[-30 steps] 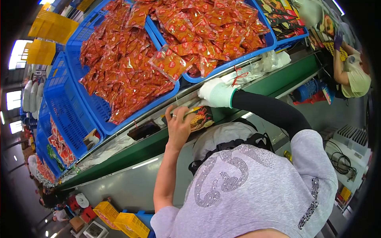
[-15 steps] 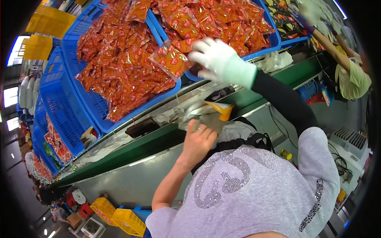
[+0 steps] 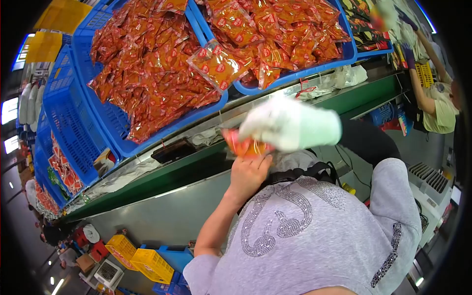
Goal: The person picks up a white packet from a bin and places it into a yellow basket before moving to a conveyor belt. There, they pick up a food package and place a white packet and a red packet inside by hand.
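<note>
My right hand (image 3: 282, 123), in a white glove and blurred by motion, is closed on an orange sachet (image 3: 246, 145) over the green belt edge. Just below it, my bare left hand (image 3: 250, 174) has its fingers bent together at the sachet's lower side; a bag is partly visible behind, and what the left fingers hold is hidden. Beyond the hands, blue crates (image 3: 113, 129) hold heaps of orange sachets (image 3: 157, 64). One clear-wrapped sachet (image 3: 216, 65) lies across the rims of two crates.
A green conveyor (image 3: 182, 169) runs diagonally past my body. Empty-looking blue baskets (image 3: 73, 123) stand at the left, yellow crates (image 3: 152, 263) on the floor below. A co-worker (image 3: 432, 105) is at the upper right, near a crate of dark packets (image 3: 364, 29).
My gloved right hand has moved from the right crate down to my left hand, with an orange sachet now in it. The yellow-orange item at my left hand no longer shows.
</note>
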Motion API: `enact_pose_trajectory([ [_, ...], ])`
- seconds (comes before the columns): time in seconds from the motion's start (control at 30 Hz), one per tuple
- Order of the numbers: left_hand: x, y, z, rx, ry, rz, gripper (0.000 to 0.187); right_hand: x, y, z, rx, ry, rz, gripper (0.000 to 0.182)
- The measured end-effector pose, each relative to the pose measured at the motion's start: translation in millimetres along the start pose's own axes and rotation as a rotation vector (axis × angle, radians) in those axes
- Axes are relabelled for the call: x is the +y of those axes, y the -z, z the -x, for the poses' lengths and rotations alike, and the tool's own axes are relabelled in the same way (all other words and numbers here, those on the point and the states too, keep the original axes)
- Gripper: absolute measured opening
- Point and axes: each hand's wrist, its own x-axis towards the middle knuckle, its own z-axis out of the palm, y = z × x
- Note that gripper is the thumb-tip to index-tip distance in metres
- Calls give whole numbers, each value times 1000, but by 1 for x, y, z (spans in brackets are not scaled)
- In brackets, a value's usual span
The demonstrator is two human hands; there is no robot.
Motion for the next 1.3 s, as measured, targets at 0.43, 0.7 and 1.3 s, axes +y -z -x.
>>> enact_pose_trajectory([
  [0.43,8,15,23,-25,79,-8,24,42,-60,-1,-615,-154,274,28],
  [0.7,-34,145,35,147,192,-158,20,16,-10,-14,191,-32,-54,18],
  [1.3,-279,272,208,373,608,-732,23,37,-23,43,349,-433,-62,19],
])
